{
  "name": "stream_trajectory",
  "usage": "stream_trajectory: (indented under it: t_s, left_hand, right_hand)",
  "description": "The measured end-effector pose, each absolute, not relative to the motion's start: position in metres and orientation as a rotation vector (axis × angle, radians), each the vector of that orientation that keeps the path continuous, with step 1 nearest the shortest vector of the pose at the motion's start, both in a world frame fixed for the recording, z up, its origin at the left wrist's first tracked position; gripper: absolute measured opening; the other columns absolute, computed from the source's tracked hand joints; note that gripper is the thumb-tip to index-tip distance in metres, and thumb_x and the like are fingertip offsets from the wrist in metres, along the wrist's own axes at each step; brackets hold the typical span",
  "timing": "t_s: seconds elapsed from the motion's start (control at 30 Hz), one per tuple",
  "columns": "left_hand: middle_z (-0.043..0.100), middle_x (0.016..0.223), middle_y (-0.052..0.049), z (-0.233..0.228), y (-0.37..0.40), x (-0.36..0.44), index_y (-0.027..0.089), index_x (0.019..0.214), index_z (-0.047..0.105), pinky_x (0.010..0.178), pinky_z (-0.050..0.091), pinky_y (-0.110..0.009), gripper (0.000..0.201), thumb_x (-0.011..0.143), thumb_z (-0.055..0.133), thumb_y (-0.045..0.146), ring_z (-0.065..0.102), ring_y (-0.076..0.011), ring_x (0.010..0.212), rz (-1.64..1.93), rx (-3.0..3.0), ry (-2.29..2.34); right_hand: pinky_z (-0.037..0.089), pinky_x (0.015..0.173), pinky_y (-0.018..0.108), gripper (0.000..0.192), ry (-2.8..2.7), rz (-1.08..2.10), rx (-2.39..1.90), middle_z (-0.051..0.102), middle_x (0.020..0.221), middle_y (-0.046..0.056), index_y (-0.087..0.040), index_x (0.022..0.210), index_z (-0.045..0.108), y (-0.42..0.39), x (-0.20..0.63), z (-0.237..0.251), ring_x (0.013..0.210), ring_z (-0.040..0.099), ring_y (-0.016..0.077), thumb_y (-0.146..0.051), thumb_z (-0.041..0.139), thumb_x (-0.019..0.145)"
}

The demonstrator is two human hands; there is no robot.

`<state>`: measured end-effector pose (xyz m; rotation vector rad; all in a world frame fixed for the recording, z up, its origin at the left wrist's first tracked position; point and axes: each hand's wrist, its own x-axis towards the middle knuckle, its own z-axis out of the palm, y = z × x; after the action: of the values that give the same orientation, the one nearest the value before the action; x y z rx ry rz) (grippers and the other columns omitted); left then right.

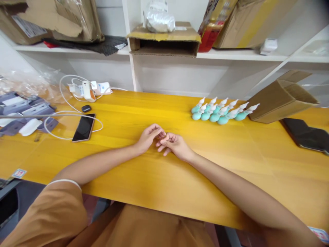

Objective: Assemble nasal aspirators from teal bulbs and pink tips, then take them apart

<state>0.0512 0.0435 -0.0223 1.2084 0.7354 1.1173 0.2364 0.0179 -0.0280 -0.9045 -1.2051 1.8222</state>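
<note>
In the head view, the left hand (151, 138) and right hand (174, 144) meet at the fingertips over the table (159, 187). The left fingers are curled; the right thumb and forefinger come close together. Whether either hand pinches something small cannot be told. The teal bulbs with pale pointed tips (223, 111) stand grouped beyond the right hand, near an open cardboard box (267, 99). The dark-screened phone (84, 128) lies left of the left hand, near a small black case (86, 108).
</note>
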Motion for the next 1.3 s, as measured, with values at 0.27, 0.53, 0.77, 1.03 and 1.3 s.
stream_trajectory:
  t_s: [0.27, 0.53, 0.77, 1.03, 1.3]
  left_hand:
    - [0.073, 0.087, -0.002, -0.020, 0.046, 0.053, 0.019, 0.086, 0.068, 0.083, 0.054, -0.029, 0.025, 0.093, 0.076, 0.042, 0.067, -0.0150, 0.084, 1.253, 1.106, 0.782]
    - [0.067, 0.080, -0.001, -0.014, 0.049, 0.053, 0.020, 0.080, 0.062, 0.074, 0.050, -0.027, 0.018, 0.092, 0.069, 0.031, 0.062, -0.0140, 0.077, 1.354, 1.000, 0.844]
    - [0.064, 0.079, 0.000, -0.012, 0.048, 0.052, 0.020, 0.081, 0.061, 0.073, 0.047, -0.026, 0.016, 0.092, 0.066, 0.030, 0.060, -0.0137, 0.076, 1.365, 0.991, 0.851]
    - [0.063, 0.078, 0.000, -0.014, 0.050, 0.052, 0.021, 0.081, 0.060, 0.072, 0.047, -0.026, 0.014, 0.090, 0.066, 0.030, 0.060, -0.0142, 0.076, 1.380, 1.026, 0.837]
    - [0.063, 0.077, 0.000, -0.014, 0.049, 0.052, 0.021, 0.080, 0.061, 0.072, 0.046, -0.027, 0.015, 0.091, 0.064, 0.031, 0.058, -0.0144, 0.075, 1.375, 1.044, 0.841]
  right_hand:
    - [0.064, 0.049, 0.025, 0.060, -1.211, 1.912, -0.926, 0.085, 0.082, 0.010, -0.020, 0.084, 0.054, 0.024, 0.243, -0.023, 0.063, 0.083, 0.0217, -0.058, 0.100, 0.074]
    - [0.064, 0.054, 0.024, 0.051, -1.421, 1.887, -0.773, 0.087, 0.111, 0.017, -0.013, 0.103, 0.070, 0.021, 0.245, -0.021, 0.062, 0.081, 0.0162, -0.059, 0.087, 0.089]
    - [0.061, 0.046, 0.022, 0.053, -1.337, 1.845, -0.820, 0.087, 0.101, 0.011, -0.019, 0.090, 0.056, 0.021, 0.238, -0.025, 0.067, 0.083, 0.0192, -0.057, 0.092, 0.084]
    - [0.059, 0.040, 0.021, 0.064, -1.320, 1.840, -0.907, 0.085, 0.084, 0.008, -0.022, 0.082, 0.047, 0.027, 0.239, -0.023, 0.070, 0.085, 0.0252, -0.052, 0.102, 0.072]
    - [0.064, 0.049, 0.024, 0.050, -1.325, 1.885, -0.867, 0.087, 0.095, 0.013, -0.016, 0.094, 0.064, 0.025, 0.238, -0.022, 0.063, 0.082, 0.0197, -0.054, 0.094, 0.082]
